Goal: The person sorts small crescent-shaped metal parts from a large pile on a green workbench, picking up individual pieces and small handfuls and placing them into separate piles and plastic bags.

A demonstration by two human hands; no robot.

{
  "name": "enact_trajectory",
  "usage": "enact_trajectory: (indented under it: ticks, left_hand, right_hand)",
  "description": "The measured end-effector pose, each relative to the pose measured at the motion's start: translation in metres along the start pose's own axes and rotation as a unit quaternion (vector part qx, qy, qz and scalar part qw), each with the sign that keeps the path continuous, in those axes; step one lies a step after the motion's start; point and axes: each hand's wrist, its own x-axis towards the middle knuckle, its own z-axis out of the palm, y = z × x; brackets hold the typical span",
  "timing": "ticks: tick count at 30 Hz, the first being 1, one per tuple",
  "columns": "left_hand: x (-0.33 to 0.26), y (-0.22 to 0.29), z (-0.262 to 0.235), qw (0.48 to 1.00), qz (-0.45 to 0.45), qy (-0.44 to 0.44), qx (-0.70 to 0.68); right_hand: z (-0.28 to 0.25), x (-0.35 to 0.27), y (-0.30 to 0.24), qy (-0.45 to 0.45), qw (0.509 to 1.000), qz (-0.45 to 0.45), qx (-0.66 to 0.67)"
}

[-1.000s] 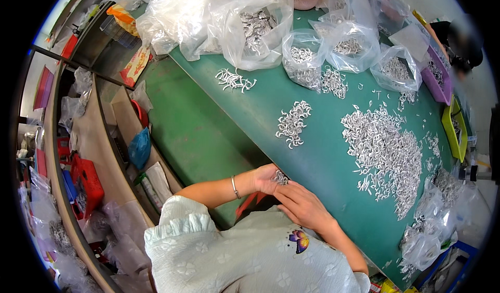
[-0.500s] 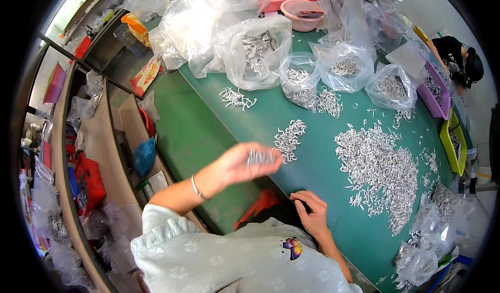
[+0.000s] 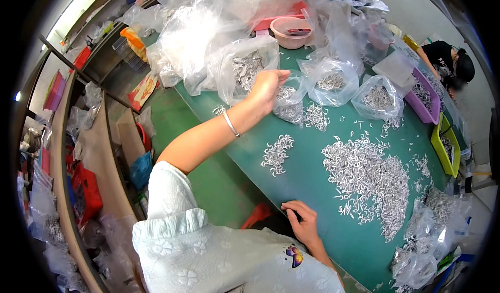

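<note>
Left hand [image 3: 266, 90]: we're reaching beside a bag [image 3: 291, 113], grip unclear; steadiness seems wise.
Right hand [image 3: 304, 222]: resting, fingers loosely parted, table [image 3: 304, 176] edge.

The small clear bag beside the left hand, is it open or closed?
Open: the small clear bag beside the left hand has its mouth spread, and silvery pieces show inside.

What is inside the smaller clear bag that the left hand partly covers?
Silvery curved pieces show in the smaller clear bag; contents behind the left hand cannot be seen.
</note>
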Motion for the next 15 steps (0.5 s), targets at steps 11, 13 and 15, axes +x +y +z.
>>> enact_trajectory:
  ticks: [11, 13, 15]
  left_hand:
    - [-0.159, -0.09, -0.077, 0.975, 0.211, -0.024, -0.064]
    - [-0.187, -0.139, -0.082, 0.946, 0.299, 0.119, 0.034]
    - [-0.197, -0.169, -0.068, 0.912, 0.325, 0.232, 0.09]
  right_hand:
    - [-0.015, 0.023, 0.004, -0.027, 0.999, 0.015, -0.033]
    - [-0.011, 0.054, 0.005, -0.025, 0.994, -0.044, -0.097]
    - [-0.005, 0.091, 0.015, -0.028, 0.986, -0.084, -0.144]
